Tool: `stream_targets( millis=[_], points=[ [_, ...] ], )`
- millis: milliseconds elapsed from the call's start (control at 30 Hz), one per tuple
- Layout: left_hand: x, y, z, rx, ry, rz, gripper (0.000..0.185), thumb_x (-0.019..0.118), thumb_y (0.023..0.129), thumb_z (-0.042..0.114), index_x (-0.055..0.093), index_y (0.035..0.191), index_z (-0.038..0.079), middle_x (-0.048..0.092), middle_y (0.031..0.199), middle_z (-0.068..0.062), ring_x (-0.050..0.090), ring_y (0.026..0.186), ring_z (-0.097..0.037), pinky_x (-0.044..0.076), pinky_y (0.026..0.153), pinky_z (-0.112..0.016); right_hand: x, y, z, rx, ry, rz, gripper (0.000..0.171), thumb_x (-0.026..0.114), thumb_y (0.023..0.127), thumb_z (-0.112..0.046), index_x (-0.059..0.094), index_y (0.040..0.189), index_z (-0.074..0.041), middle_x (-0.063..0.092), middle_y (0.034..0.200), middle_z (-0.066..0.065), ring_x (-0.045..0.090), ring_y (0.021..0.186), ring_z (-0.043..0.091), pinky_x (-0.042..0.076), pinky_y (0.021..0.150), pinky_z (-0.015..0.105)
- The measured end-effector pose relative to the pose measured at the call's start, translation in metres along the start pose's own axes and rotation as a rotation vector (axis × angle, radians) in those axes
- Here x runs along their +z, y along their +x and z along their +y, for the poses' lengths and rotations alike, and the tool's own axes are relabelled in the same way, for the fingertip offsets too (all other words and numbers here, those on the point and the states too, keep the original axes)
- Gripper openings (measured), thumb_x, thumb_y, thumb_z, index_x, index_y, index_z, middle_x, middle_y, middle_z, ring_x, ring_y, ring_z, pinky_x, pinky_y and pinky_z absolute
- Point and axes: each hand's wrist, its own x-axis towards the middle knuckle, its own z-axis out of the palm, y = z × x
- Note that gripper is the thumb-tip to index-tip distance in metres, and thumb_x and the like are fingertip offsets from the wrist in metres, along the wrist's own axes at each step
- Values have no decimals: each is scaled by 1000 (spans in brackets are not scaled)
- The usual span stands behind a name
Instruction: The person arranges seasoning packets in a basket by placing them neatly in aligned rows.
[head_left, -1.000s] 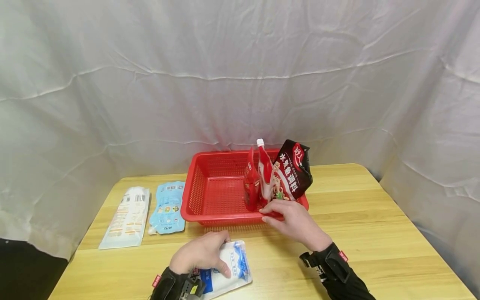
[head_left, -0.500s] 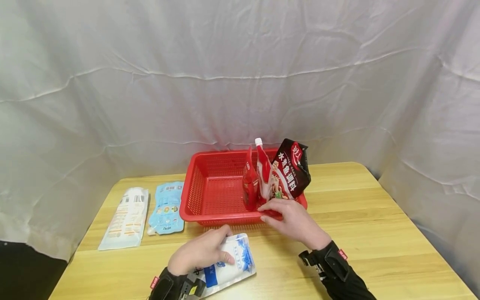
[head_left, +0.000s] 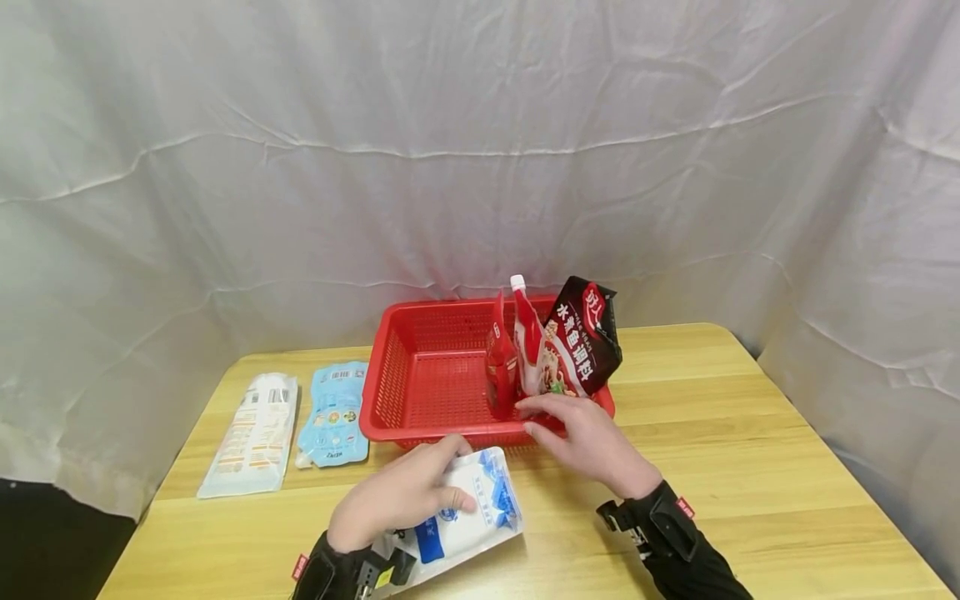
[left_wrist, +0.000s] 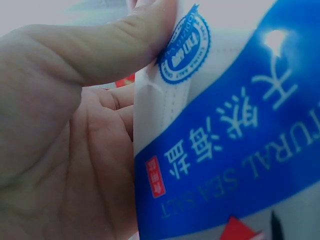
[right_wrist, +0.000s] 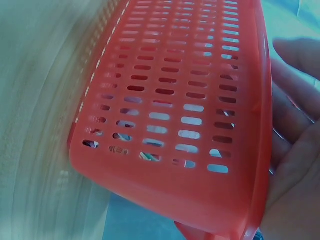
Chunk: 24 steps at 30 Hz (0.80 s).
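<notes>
Left fingers [head_left: 450, 447] pinch a white-and-blue "SEA SALT" pouch [head_left: 480, 521]; right fingers [head_left: 551, 403] hold the red basket [head_left: 416, 434].

Near the back edge of the table [head_left: 750, 467] one red basket [head_left: 450, 387] is counted, with three pouches [head_left: 531, 354] inside; toward the left edge, two packets [head_left: 251, 433]; before the basket, one salt bag [head_left: 489, 498].

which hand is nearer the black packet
Right. The right hand is just in front of the black packet; the left hand is farther left, gripping the white salt bag.
</notes>
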Motion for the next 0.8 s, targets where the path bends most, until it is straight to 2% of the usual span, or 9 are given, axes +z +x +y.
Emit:
stream_targets(
  millis=[200, 367, 433, 533, 667, 800],
  points=[
    [-7, 5, 9, 16, 5, 37, 48, 79, 90, 39, 54, 123, 15, 61, 94, 7, 60, 80, -8, 53, 68, -25, -1, 1, -5, -26, 82, 107, 35, 73, 99, -18, 68, 132, -9, 75, 121, 1, 69, 116, 20, 58, 98, 45],
    [-12, 9, 14, 9, -70, 55, 45, 79, 92, 35, 53, 123, 16, 66, 97, 6, 65, 78, -6, 57, 64, -25, 0, 1, -9, -81, 141, 223, 37, 72, 98, -11, 64, 134, -8, 72, 124, 4, 70, 108, 17, 61, 87, 36],
    [-13, 11, 15, 0, -88, 60, 45, 78, 92, 34, 52, 124, 17, 67, 98, 6, 66, 78, -5, 58, 64, -25, 1, 2, -12, -89, 186, 236, 38, 72, 98, -9, 63, 135, -7, 71, 124, 5, 69, 103, 16, 62, 82, 33],
    [-13, 14, 17, 9, -88, 82, 44, 77, 93, 33, 51, 124, 16, 67, 99, 4, 66, 77, -6, 58, 63, -25, 0, 2, -18, -65, 279, 190, 40, 70, 99, -10, 60, 137, -4, 69, 127, 6, 68, 100, 14, 62, 80, 32],
    [-13, 17, 18, 36, -69, 127, 43, 76, 95, 31, 51, 124, 12, 66, 97, 2, 66, 75, -8, 58, 61, -25, 0, 1, -26, 15, 404, 61, 50, 71, 99, -15, 54, 145, -3, 65, 136, 10, 69, 99, 15, 62, 81, 32],
    [-12, 19, 18, 36, -52, 153, 43, 76, 95, 30, 51, 124, 10, 65, 94, 1, 65, 75, -9, 57, 61, -25, 1, 1, -31, 91, 454, -25, 59, 75, 97, -21, 50, 149, -6, 63, 139, 11, 69, 97, 16, 62, 77, 30]
  ],
)
